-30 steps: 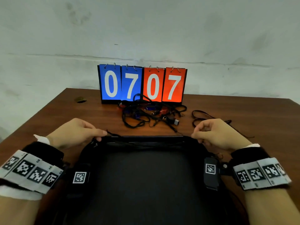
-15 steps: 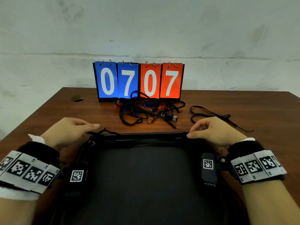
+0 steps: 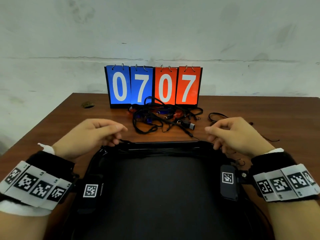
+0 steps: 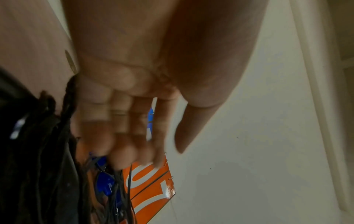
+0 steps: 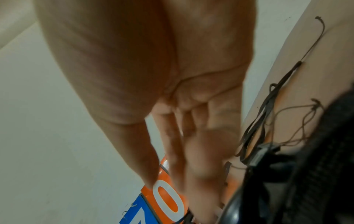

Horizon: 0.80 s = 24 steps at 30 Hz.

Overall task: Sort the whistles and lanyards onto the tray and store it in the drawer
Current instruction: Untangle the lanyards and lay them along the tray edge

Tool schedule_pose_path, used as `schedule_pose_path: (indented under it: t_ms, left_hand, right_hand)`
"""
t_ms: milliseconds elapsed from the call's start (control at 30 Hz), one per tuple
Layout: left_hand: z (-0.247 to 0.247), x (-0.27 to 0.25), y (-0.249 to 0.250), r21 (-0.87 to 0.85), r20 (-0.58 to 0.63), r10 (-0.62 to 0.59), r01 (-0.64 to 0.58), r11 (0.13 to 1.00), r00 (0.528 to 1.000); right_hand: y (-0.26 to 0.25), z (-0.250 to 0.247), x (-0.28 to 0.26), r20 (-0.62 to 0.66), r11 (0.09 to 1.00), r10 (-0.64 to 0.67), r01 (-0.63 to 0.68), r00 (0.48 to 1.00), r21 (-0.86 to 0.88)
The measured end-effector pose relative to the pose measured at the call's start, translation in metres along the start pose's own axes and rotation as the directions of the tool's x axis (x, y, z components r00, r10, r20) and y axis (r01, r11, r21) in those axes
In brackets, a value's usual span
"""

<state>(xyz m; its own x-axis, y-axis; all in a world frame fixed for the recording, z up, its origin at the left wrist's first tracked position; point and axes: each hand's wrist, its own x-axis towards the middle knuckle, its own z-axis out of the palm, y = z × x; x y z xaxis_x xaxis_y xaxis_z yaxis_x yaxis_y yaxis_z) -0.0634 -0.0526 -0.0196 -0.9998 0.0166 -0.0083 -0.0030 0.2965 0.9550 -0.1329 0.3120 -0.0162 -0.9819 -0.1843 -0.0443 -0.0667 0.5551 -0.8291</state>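
Two hands work at the far rim of one flat, black, rectangular tray (image 3: 164, 187), which fills the lower middle of the head view. The left hand (image 3: 90, 134) is at the tray's upper left corner and the right hand (image 3: 237, 134) at its upper right. The fingers (image 4: 122, 121) of the left hand are loosely bent with the thumb well apart and grip nothing. The right hand's fingers (image 5: 201, 136) lie the same way, relaxed and holding nothing. The lower fingertips of both hands are at the bundle of black cord lanyards (image 3: 164, 148) laid straight along the far rim between them. The cords overlap too much to count.

Above the tray, in the centre of the frame, lies one tangle of black lanyards and whistles (image 3: 155, 120). In it I make out one black whistle with a silver tip (image 3: 189, 125), at least one translucent red plastic whistle (image 3: 178, 115) and two blue plastic whistles (image 4: 104, 184). One separate black lanyard (image 3: 218, 116) loops just above the right hand.

Behind the tangle stands one flip scoreboard (image 3: 153, 86) with four cards, two blue and two red, reading 0 7 0 7.

All of this rests on a brown wood-grain surface (image 3: 69, 122) with one round hole (image 3: 88, 104) at the upper left. The surface is against a scuffed, whitish plaster wall (image 3: 155, 32). Each wrist carries one white band of black square markers.
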Motion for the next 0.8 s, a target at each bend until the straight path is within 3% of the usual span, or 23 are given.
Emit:
schedule_pose_path:
  t_ms: [67, 133, 200, 267, 333, 400, 567, 667, 800]
  left_hand:
    - [0.003, 0.004, -0.007, 0.046, 0.062, -0.080, 0.078, 0.996, 0.995]
    - [0.005, 0.008, -0.012, 0.043, 0.045, -0.103, 0.101, 0.994, 0.994]
    - [0.006, 0.010, -0.015, 0.005, 0.042, -0.054, 0.053, 0.999, 0.998]
    - [0.007, 0.010, -0.013, -0.059, 0.019, 0.018, -0.017, 0.998, 1.000]
    - [0.009, 0.011, -0.012, -0.136, -0.021, 0.059, -0.062, 0.989, 0.998]
    - [0.011, 0.012, -0.015, -0.175, -0.027, 0.083, -0.086, 0.981, 0.996]
    - [0.025, 0.011, -0.018, -0.200, 0.044, 0.011, -0.002, 0.980, 0.999]
    - [0.027, 0.013, -0.022, -0.200, 0.062, -0.015, 0.027, 0.979, 0.998]
    - [0.024, 0.011, -0.019, -0.194, 0.071, -0.026, 0.039, 0.980, 0.997]
  right_hand:
    - [0.000, 0.004, -0.001, 0.159, 0.989, 0.143, -0.147, 0.977, 0.011]
    - [0.000, 0.006, -0.003, 0.195, 0.984, 0.172, -0.178, 0.966, 0.012]
    - [0.002, 0.004, -0.002, 0.082, 0.993, 0.110, -0.114, 0.990, 0.038]
    - [0.007, 0.001, 0.004, -0.133, 0.991, 0.054, -0.037, 0.990, 0.125]
    - [0.016, -0.004, 0.011, -0.353, 0.982, 0.081, -0.014, 0.932, 0.189]
    - [0.026, -0.009, 0.017, -0.422, 0.974, 0.151, -0.061, 0.894, 0.219]
    - [0.038, -0.003, 0.022, -0.224, 0.968, 0.244, -0.221, 0.944, 0.122]
    - [0.042, 0.002, 0.024, -0.118, 0.974, 0.228, -0.226, 0.967, 0.031]
    - [0.038, 0.000, 0.023, -0.081, 0.970, 0.232, -0.237, 0.969, -0.062]
